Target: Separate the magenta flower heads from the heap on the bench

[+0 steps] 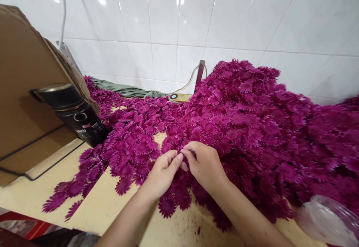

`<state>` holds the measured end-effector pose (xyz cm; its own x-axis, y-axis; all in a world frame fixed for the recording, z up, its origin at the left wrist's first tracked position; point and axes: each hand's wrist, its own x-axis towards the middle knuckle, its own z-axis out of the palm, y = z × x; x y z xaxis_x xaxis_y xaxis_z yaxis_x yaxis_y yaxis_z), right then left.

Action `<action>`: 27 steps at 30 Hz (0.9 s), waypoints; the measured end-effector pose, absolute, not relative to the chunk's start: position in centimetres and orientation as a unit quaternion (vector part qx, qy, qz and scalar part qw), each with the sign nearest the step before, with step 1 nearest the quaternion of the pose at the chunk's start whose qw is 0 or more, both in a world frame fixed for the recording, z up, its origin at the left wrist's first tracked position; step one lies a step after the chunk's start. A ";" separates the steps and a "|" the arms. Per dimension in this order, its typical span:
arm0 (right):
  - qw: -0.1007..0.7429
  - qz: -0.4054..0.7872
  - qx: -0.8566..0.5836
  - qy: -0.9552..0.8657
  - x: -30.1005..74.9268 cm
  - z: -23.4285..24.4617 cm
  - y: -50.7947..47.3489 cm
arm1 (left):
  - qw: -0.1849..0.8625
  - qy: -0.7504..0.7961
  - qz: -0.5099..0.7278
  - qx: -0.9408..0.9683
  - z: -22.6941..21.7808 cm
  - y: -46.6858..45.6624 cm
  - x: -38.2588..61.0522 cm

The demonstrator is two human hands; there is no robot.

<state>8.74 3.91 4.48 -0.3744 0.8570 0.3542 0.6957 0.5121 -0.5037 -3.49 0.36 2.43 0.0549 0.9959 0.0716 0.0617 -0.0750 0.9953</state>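
Note:
My left hand (164, 174) and my right hand (204, 164) meet over the front of a large heap of magenta artificial flower heads (246, 127). Both are closed, with thumbs and fingertips pinched together and touching. A small piece seems to sit between the fingertips, but the fingers hide it and I cannot make out what it is. Several loose flower heads (167, 205) lie on the table just below my hands. More are piled close around both wrists, and a few spread out to the left.
A black vacuum bottle (75, 112) leans at left beside a cardboard box (30, 90). Green cloth (123, 87) lies along the tiled wall (162, 18). A clear plastic container (325, 220) stands at the lower right of the pale table (103, 206). Smaller magenta pieces (105, 99) lie behind the bottle.

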 end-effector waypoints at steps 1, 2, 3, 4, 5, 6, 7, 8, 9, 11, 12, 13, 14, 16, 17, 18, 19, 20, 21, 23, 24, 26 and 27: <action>0.303 0.122 -0.486 -0.811 8.5 4.4 4.0 | 0.462 0.496 0.485 0.553 2.4 0.3 -3.4; 0.311 0.107 -0.494 -0.805 8.2 4.4 4.0 | 0.447 0.508 0.484 0.555 2.4 0.3 -3.3; 0.322 0.094 -0.498 -0.800 8.0 4.4 4.1 | 0.434 0.518 0.487 0.553 2.4 0.3 -3.2; 0.336 0.083 -0.496 -0.796 7.9 4.5 4.3 | 0.425 0.525 0.494 0.548 2.5 0.3 -3.1; 0.354 0.072 -0.493 -0.791 8.0 4.8 4.6 | 0.420 0.526 0.501 0.544 2.6 0.2 -3.1; 0.378 0.060 -0.494 -0.781 8.3 5.1 5.1 | 0.418 0.524 0.507 0.542 2.7 0.1 -3.1; 0.408 0.048 -0.502 -0.761 8.8 5.6 5.7 | 0.419 0.522 0.511 0.540 2.9 -0.1 -3.2; 0.440 0.035 -0.515 -0.735 9.7 6.1 6.5 | 0.424 0.519 0.512 0.538 3.0 -0.2 -3.4; 0.471 0.027 -0.536 -0.700 10.7 6.6 7.4 | 0.433 0.517 0.511 0.534 3.0 -0.4 -3.6; 0.513 0.019 -0.559 -0.651 12.7 7.5 9.0 | 0.459 0.518 0.507 0.513 3.0 -0.6 -4.1; 0.511 -0.007 -0.555 -0.656 13.5 7.8 9.4 | 0.469 0.522 0.508 0.499 2.9 -0.7 -4.3; 0.500 -0.036 -0.547 -0.670 14.1 8.0 9.5 | 0.475 0.526 0.512 0.486 2.8 -0.6 -4.5; 0.488 -0.059 -0.534 -0.688 14.2 8.1 9.2 | 0.476 0.529 0.515 0.478 2.7 -0.5 -4.6; 0.459 -0.063 -0.504 -0.729 13.5 7.8 7.6 | 0.475 0.525 0.518 0.480 2.6 -0.2 -4.5; 0.445 -0.032 -0.491 -0.749 12.8 7.5 6.6 | 0.477 0.519 0.516 0.487 2.7 -0.1 -4.4; 0.423 0.023 -0.475 -0.772 12.0 7.1 5.7 | 0.482 0.509 0.512 0.496 2.8 0.1 -4.2; 0.393 0.094 -0.462 -0.790 11.2 6.8 4.8 | 0.492 0.497 0.509 0.502 2.9 0.2 -4.0; 0.368 0.166 -0.452 -0.795 10.4 6.4 4.1 | 0.502 0.485 0.509 0.504 3.1 0.3 -3.8; 0.348 0.231 -0.444 -0.792 9.8 6.1 3.7 | 0.512 0.474 0.509 0.505 3.3 0.3 -3.7; 0.335 0.321 -0.437 -0.771 9.1 5.6 3.5 | 0.529 0.458 0.502 0.508 3.6 0.3 -3.5; 0.338 0.344 -0.436 -0.760 8.9 5.4 3.6 | 0.535 0.453 0.495 0.513 3.7 0.2 -3.4; 0.352 0.356 -0.438 -0.746 8.8 5.1 3.9 | 0.541 0.446 0.479 0.528 3.9 0.2 -3.3; 0.358 0.349 -0.443 -0.744 8.8 5.0 4.2 | 0.538 0.447 0.473 0.535 3.9 0.1 -3.3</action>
